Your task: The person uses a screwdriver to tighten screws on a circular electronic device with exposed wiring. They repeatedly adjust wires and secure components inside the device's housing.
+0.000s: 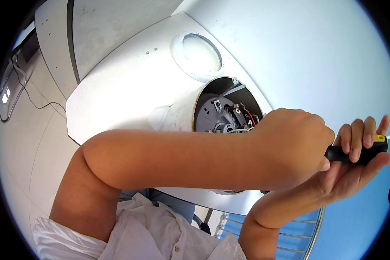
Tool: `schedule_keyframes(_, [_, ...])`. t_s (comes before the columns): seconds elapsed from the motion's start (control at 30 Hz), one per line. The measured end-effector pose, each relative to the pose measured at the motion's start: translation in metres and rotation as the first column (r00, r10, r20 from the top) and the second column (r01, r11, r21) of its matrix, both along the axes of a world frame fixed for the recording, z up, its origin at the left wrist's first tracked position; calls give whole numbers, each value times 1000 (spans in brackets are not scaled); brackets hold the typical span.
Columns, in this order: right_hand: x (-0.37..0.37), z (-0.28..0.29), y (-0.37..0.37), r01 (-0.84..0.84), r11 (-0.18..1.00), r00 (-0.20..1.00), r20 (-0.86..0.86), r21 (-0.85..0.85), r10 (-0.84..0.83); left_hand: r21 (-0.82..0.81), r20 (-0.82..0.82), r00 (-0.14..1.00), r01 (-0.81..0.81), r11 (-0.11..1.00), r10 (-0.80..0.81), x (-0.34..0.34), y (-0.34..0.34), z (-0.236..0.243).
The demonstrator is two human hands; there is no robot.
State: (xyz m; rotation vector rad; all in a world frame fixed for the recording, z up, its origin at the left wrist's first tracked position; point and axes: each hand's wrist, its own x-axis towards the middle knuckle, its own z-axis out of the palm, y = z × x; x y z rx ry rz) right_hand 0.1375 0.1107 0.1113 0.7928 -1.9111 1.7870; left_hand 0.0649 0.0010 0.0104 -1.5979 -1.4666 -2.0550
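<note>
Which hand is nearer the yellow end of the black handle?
The right hand, with fingers curled over the black handle; the left hand is at the opposite end, its grip mostly hidden.

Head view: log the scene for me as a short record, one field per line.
Right hand: fingers around a black-and-yellow handle
Left hand: curled at the handle's left end, grip hidden
Cylinder: white, open-ended, partly behind the left forearm
Inside: metal parts, red wire
Table: white ring beyond the cylinder
</note>
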Motion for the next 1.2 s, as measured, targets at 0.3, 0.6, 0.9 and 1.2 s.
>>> schedule_keyframes(0.3, [-11,2,4,152,966,981,-90,-208,-174,0,73,997,6,1000,-6,-4,-2,-1])
schedule_keyframes(0.6, [-4,2,2,14,999,1000,27,-45,-13,-41,81,989,124,991,-121,-8,-7,6])
schedule_keyframes(0.9, [-6,9,8,74,997,997,-19,-22,-75,-58,95,992,95,994,-89,-3,-8,7])
schedule_keyframes(1.2, [-7,4,-7,9,999,1000,-27,-31,-10,-27,-40,999,2,1000,-3,-8,-10,12])
